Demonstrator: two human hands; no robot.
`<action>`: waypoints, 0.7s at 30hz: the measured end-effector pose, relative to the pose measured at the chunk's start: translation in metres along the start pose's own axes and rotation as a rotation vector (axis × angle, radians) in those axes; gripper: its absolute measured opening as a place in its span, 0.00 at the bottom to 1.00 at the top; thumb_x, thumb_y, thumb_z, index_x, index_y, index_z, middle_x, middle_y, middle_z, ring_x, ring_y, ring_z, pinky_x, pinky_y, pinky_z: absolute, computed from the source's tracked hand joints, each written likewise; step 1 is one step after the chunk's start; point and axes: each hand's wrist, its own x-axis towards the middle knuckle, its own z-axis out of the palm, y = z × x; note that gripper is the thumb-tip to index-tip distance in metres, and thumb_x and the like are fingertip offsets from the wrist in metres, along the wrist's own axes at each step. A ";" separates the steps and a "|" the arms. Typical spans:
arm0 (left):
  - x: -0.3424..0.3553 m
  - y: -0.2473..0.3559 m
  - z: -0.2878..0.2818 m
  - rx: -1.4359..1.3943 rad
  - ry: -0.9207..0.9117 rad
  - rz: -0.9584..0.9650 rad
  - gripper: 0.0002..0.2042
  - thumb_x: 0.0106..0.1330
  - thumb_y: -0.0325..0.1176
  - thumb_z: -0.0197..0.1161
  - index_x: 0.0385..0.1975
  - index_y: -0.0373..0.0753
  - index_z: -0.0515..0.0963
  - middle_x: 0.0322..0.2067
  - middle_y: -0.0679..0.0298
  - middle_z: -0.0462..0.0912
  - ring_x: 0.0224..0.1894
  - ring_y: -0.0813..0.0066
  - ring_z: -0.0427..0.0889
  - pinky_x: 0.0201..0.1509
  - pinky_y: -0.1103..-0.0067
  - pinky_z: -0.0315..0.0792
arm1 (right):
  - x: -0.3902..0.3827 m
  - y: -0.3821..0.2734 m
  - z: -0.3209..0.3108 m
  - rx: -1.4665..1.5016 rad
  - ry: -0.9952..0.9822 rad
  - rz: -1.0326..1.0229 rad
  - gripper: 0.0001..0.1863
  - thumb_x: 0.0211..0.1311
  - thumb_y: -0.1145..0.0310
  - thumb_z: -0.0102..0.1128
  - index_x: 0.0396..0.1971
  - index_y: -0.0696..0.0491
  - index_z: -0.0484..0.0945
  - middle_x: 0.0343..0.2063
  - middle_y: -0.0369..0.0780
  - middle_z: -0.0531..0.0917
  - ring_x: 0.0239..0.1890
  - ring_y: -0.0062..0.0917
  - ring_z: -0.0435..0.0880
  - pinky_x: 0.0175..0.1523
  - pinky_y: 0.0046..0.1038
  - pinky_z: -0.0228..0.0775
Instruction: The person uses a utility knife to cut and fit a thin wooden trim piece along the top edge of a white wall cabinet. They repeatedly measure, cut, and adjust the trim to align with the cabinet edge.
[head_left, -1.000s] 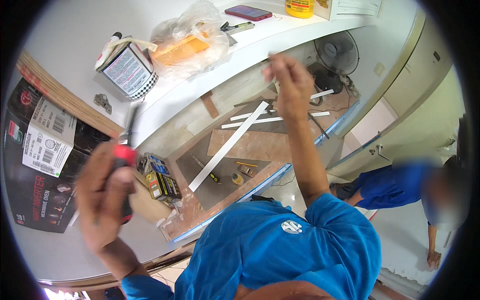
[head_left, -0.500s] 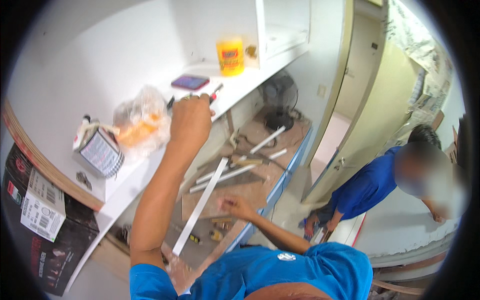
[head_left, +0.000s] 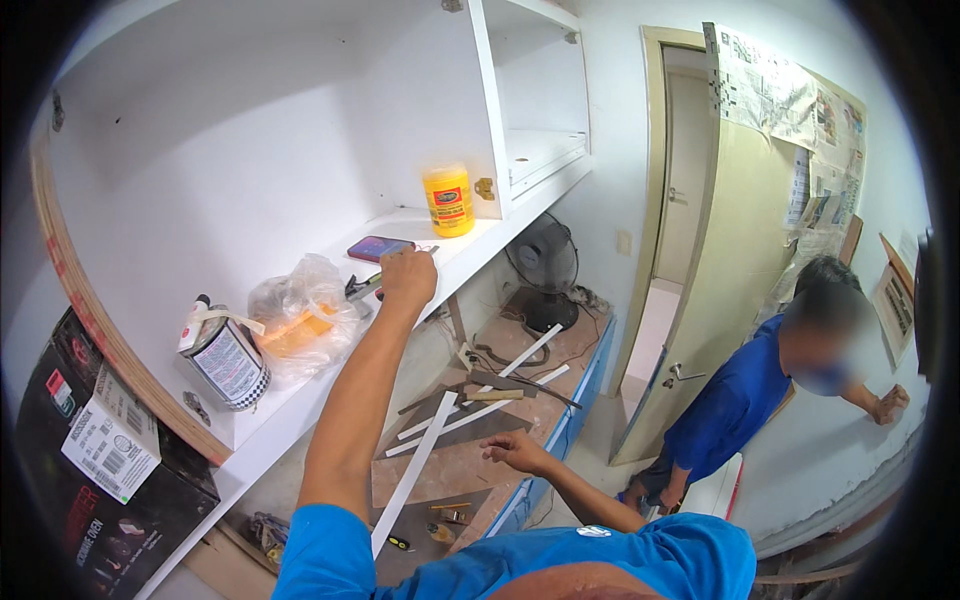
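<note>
My left hand [head_left: 408,278] reaches to the front of the white shelf, fingers curled down beside a phone [head_left: 378,249]. The knuckles hide most of what it grips or touches; a small greyish tip shows beyond the fingers. Dark slim tools [head_left: 360,287] lie just left of that hand. Over the lower bench, my right hand [head_left: 515,452] hangs with loosely bent fingers apart and nothing visible in them. Beneath it, long white strips [head_left: 415,470] lie across the bench. A yellow tub [head_left: 449,202] stands behind the phone.
Left on the shelf are a clear plastic bag [head_left: 305,318] and a paint can [head_left: 228,368]. A boxed oven [head_left: 110,480] stands lower left. A fan [head_left: 542,255] is at the bench's far end. A person in blue [head_left: 735,385] stands right, near an open door [head_left: 715,270].
The view has tilted upward, showing more of the cabinet. My left hand has come down close beside the phone; the red-and-metal tool seen by it earlier is now mostly hidden.
</note>
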 end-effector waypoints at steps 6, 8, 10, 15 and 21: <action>0.003 -0.008 0.011 0.002 0.179 -0.028 0.12 0.68 0.32 0.56 0.37 0.39 0.88 0.46 0.55 0.86 0.52 0.56 0.83 0.55 0.59 0.69 | 0.013 -0.003 0.007 0.009 -0.032 0.014 0.16 0.70 0.70 0.61 0.53 0.59 0.83 0.39 0.39 0.89 0.39 0.21 0.85 0.49 0.27 0.77; 0.002 -0.006 0.011 0.000 0.223 0.001 0.11 0.68 0.31 0.56 0.37 0.39 0.88 0.46 0.56 0.85 0.52 0.57 0.82 0.55 0.60 0.69 | 0.014 -0.002 0.013 -0.012 -0.080 0.034 0.16 0.71 0.71 0.60 0.55 0.60 0.81 0.41 0.39 0.89 0.42 0.21 0.86 0.51 0.27 0.77; -0.004 -0.008 0.011 -0.023 0.331 0.064 0.10 0.66 0.29 0.57 0.36 0.37 0.87 0.43 0.56 0.84 0.51 0.57 0.80 0.54 0.63 0.69 | 0.015 -0.003 0.021 -0.011 -0.116 0.032 0.16 0.72 0.71 0.60 0.55 0.61 0.81 0.42 0.39 0.89 0.43 0.21 0.86 0.52 0.26 0.77; -0.016 -0.001 -0.003 -0.075 0.458 0.268 0.09 0.62 0.28 0.58 0.36 0.37 0.85 0.41 0.56 0.82 0.50 0.57 0.78 0.52 0.63 0.67 | 0.011 -0.009 0.040 0.008 -0.142 0.007 0.15 0.73 0.70 0.61 0.53 0.62 0.81 0.42 0.38 0.89 0.43 0.21 0.86 0.52 0.26 0.77; -0.057 0.014 -0.021 -0.237 0.612 0.362 0.13 0.64 0.35 0.65 0.47 0.39 0.81 0.46 0.58 0.80 0.52 0.58 0.75 0.56 0.60 0.66 | 0.018 -0.003 0.064 0.128 -0.168 0.002 0.15 0.73 0.69 0.61 0.53 0.61 0.81 0.40 0.38 0.89 0.40 0.20 0.84 0.49 0.24 0.77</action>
